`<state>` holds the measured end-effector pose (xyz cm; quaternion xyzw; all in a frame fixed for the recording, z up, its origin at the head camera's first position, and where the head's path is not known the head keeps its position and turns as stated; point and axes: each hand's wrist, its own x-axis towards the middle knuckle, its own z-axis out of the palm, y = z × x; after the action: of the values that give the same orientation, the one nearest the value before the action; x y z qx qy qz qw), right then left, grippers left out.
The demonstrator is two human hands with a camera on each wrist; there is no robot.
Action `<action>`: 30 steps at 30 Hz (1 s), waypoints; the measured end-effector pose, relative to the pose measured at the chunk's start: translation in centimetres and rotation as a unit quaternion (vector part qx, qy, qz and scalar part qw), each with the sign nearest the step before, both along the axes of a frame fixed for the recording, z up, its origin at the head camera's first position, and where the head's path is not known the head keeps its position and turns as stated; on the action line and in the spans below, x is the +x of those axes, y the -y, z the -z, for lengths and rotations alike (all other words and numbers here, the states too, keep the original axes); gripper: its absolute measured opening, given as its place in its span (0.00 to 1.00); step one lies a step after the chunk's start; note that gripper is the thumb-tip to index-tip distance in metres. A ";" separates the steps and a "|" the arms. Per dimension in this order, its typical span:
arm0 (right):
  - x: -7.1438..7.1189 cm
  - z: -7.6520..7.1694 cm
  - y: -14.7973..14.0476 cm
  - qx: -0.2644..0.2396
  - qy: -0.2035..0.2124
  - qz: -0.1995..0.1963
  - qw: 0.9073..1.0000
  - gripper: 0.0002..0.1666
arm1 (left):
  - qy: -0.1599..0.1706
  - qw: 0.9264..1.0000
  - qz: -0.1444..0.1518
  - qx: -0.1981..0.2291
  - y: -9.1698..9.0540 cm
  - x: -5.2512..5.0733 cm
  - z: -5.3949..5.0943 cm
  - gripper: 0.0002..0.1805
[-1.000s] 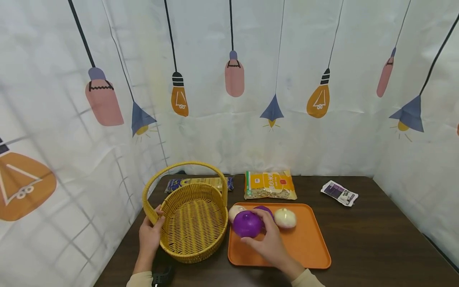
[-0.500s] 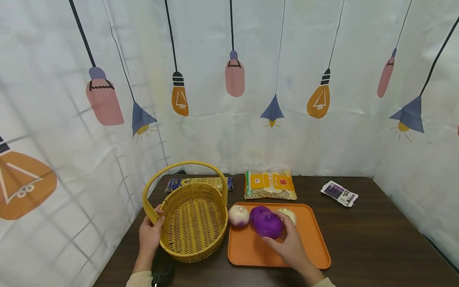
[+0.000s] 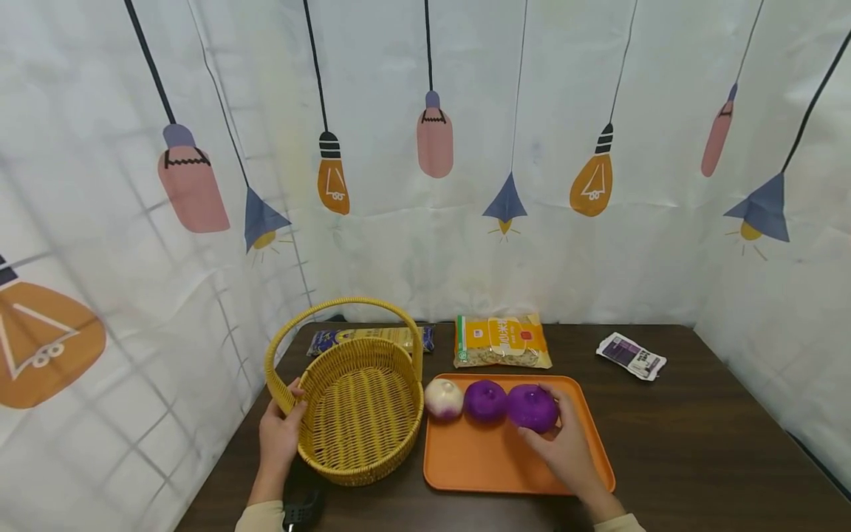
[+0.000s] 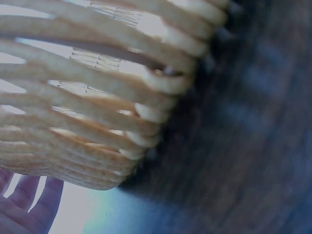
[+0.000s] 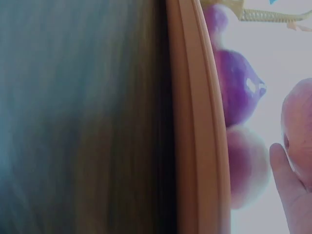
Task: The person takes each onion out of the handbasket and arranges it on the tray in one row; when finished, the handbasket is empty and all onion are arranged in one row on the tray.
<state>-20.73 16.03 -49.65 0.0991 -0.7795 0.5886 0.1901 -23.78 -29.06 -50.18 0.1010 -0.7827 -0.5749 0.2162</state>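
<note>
My left hand (image 3: 279, 436) grips the left side of a yellow wicker basket (image 3: 359, 425), where its hoop handle meets the rim. The basket tips towards me, and its woven side fills much of the left wrist view. My right hand (image 3: 570, 447) holds a purple onion (image 3: 532, 408) above the right part of an orange tray (image 3: 492, 465). On the tray sit a white-and-purple onion (image 3: 444, 399) and another purple onion (image 3: 485, 401). A pale onion (image 5: 247, 165) shows below the held one in the right wrist view; in the head view it is hidden.
Behind the tray lies a yellow bag of grain (image 3: 503, 342). A blue-and-yellow packet (image 3: 372, 338) is partly behind the basket. Farther right on the dark table (image 3: 685, 436) is a small purple-and-white packet (image 3: 631, 356). A printed curtain (image 3: 399, 251) encloses the table.
My right hand has carried the purple onion rightward across the tray, uncovering the white-and-purple onion and the other purple one, and now covering the pale one. The left hand and basket have stayed put.
</note>
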 end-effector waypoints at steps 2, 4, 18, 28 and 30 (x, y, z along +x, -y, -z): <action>-0.2 0.1 -0.5 -0.008 0.003 0.008 1.000 0.46 | 0.002 1.000 0.000 0.000 0.0 0.0 0.0 0.12; -0.3 0.1 -1.1 0.001 0.005 0.030 1.000 0.46 | 0.004 1.000 0.000 0.001 0.0 0.0 0.0 0.12; -0.8 0.2 -4.6 0.025 0.034 0.130 0.991 0.43 | 0.008 1.000 0.004 0.000 -0.1 0.1 -0.1 0.12; -1.0 0.4 -6.0 0.056 0.061 0.160 0.984 0.44 | 0.007 1.000 0.001 -0.002 -0.1 0.1 -0.2 0.12; -1.0 0.6 -6.3 0.060 0.070 0.162 0.982 0.45 | 0.008 1.000 0.001 -0.002 -0.1 0.1 -0.1 0.12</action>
<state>-21.75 22.35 -50.22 -0.0588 -0.8302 0.5080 0.2220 -23.70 -28.96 -50.05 0.1046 -0.7854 -0.5730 0.2094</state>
